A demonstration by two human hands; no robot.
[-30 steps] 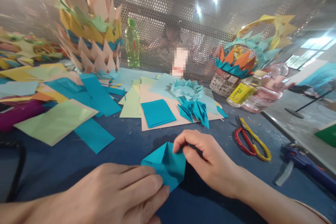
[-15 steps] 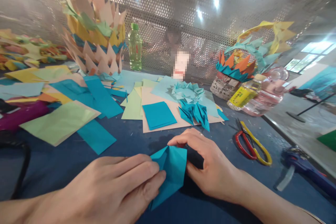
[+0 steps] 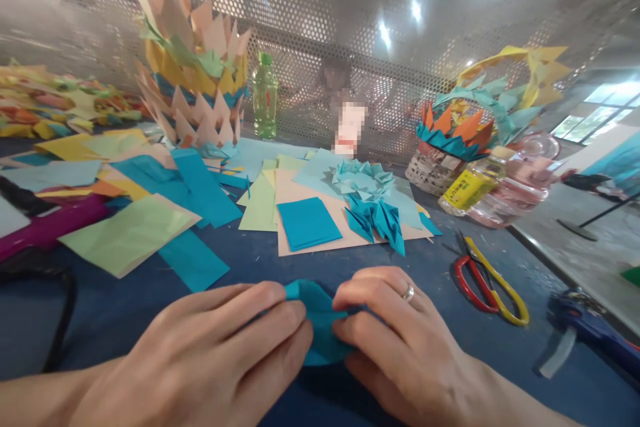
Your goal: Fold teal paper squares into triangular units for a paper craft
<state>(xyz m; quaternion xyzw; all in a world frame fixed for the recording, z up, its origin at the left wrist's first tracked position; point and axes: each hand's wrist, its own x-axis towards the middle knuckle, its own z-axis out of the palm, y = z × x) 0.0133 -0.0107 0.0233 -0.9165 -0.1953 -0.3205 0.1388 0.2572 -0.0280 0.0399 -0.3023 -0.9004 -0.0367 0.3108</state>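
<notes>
A sheet of blue paper (image 3: 323, 327), partly folded and bowed, is held between both hands just above the dark blue table. My left hand (image 3: 225, 347) is closed on its left side, the fingers lying across the paper. On the right side my right hand (image 3: 395, 333), with a ring on one finger, pinches the edge. Both hands hide much of the sheet. Beyond them lies a stack of blue paper squares (image 3: 309, 223), beside folded blue paper pieces (image 3: 377, 219). A light blue ring of folded points (image 3: 363, 180) rests behind those.
Scissors (image 3: 490, 283) and a blue glue gun (image 3: 590, 320) lie at right; a purple tool (image 3: 60, 223) is at left. Loose green paper (image 3: 130, 233) covers the left side. Bottles, a green one (image 3: 265, 97) among them, and a tall paper-point stack (image 3: 195, 80) stand behind.
My right hand has moved from the sheet's upper corner onto its right edge and pinches it. The blue sheet has gone from an opened flap to a flatter, bowed shape.
</notes>
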